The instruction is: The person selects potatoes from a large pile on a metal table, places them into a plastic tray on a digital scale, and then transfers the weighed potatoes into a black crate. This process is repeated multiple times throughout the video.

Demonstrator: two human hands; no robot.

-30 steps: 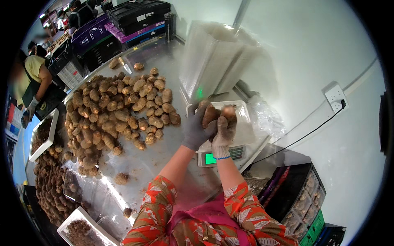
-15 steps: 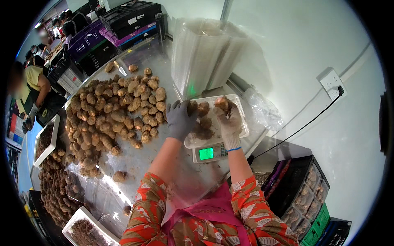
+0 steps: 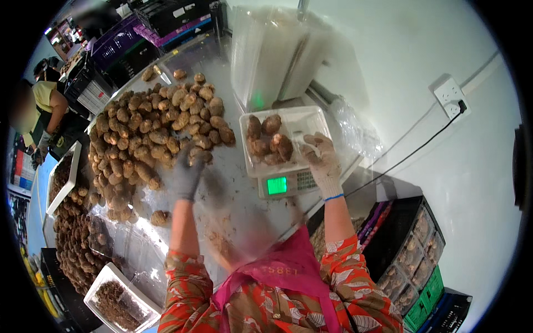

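A white tray [image 3: 317, 115] sits on a digital scale [image 3: 277, 186] with a lit green display. Inside its left half lie several brown, rough-skinned taros [image 3: 271, 145]. My right hand [image 3: 322, 162], in a pale knitted glove with a blue cuff edge, is at the tray's right side. Its fingers are loosely bent and apart, with nothing seen between them. My left hand [image 3: 189, 173], in a grey glove, reaches to the near right edge of a large taro heap [image 3: 144, 130]. Motion blurs its fingers, so whether they grip a taro is unclear.
Tall stacks of clear plastic containers [image 3: 269, 61] stand behind the scale. White trays of dark debris [image 3: 114, 305] and a darker root heap [image 3: 80, 250] lie to the left. Crates [image 3: 411, 261] hold packed trays at the right. Another person [image 3: 47, 111] works at far left.
My left hand has moved from the tray leftward to the heap. My right hand has let go of a taro and drawn to the tray's right side. Several taros now rest in the tray.
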